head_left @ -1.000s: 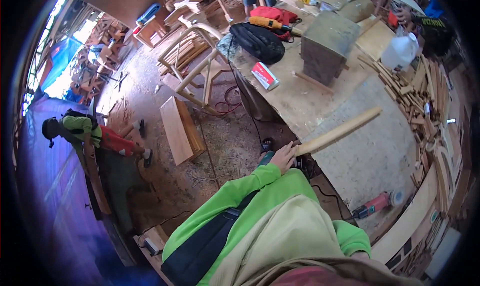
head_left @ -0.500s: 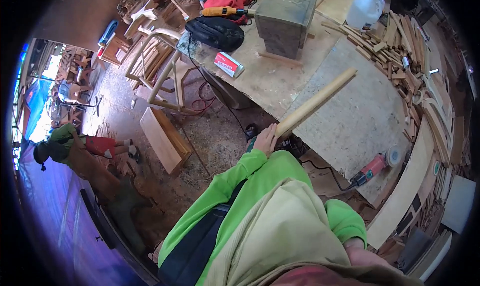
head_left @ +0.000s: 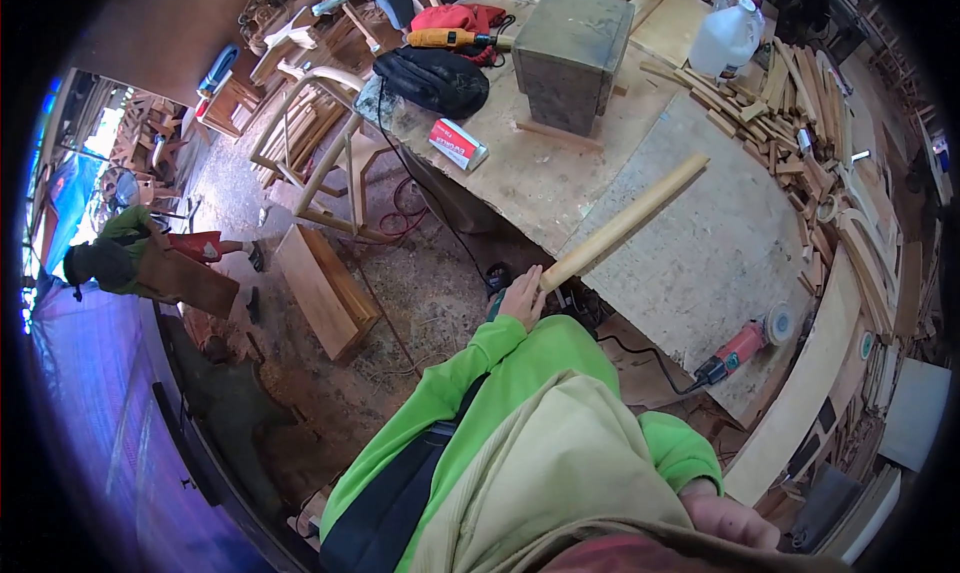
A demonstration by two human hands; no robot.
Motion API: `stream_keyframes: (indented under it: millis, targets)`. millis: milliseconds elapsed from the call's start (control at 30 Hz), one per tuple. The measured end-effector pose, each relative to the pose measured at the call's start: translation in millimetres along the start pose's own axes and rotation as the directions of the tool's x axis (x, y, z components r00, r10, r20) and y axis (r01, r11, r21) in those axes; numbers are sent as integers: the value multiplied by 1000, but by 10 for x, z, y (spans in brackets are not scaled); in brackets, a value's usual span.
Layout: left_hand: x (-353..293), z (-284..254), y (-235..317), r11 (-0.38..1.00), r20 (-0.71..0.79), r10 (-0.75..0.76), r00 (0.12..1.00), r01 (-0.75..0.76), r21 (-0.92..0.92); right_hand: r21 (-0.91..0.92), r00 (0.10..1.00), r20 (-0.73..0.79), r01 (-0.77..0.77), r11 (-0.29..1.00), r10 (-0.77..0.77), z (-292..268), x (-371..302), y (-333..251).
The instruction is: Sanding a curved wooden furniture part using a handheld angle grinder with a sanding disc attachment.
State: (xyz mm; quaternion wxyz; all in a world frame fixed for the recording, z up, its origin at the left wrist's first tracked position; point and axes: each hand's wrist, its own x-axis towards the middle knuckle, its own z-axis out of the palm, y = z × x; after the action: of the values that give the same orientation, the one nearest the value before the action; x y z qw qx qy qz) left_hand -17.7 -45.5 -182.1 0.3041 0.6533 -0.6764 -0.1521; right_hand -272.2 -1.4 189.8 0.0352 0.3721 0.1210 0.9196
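My left hand (head_left: pixel 521 299) is closed around the near end of a long, pale, rounded wooden pole (head_left: pixel 630 223). The pole's far part extends over the worktable (head_left: pixel 700 263) toward the upper right. A small green thing shows beside my wrist, too covered to name. My right hand (head_left: pixel 730 519) is low at the right, past a bright green sleeve; its fingers are mostly out of sight. On the table's right corner lies a red angle grinder (head_left: pixel 738 351) with a pale disc and black cord.
A grey box-like block (head_left: pixel 568 58), a red-white carton (head_left: pixel 457 144), a black bag (head_left: pixel 432 80), an orange power tool (head_left: pixel 445 39) and a white jug (head_left: pixel 725 38) occupy the table. Wood scraps (head_left: pixel 790 103) pile rightward. Left are a chair frame (head_left: pixel 318 173) and a co-worker (head_left: pixel 120 253) holding a board.
My left hand and the pole's near end appear slightly lower and further left. More of my right hand shows. The co-worker at the left has shifted, and the board is now held more level.
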Motion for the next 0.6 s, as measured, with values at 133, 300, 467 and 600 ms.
stream_keyframes:
  millis: [133,300,467,600]
  targets:
    - [36,8,38,999,16,-37,999,37,-39,-303,827,391,-298,905,403,138,82,599]
    - [9,7,14,995,-14,-54,998,52,-87,-987,472,-105,-158,-34,875,-1076,15,702]
    - [-21,-86,36,993,-7,-31,999,30,-119,-468,311,-657,545,-695,686,-3066,-218,-190]
    - [32,-64,88,987,34,-64,997,68,-147,-436,248,-843,203,-876,477,-4037,-807,-889]
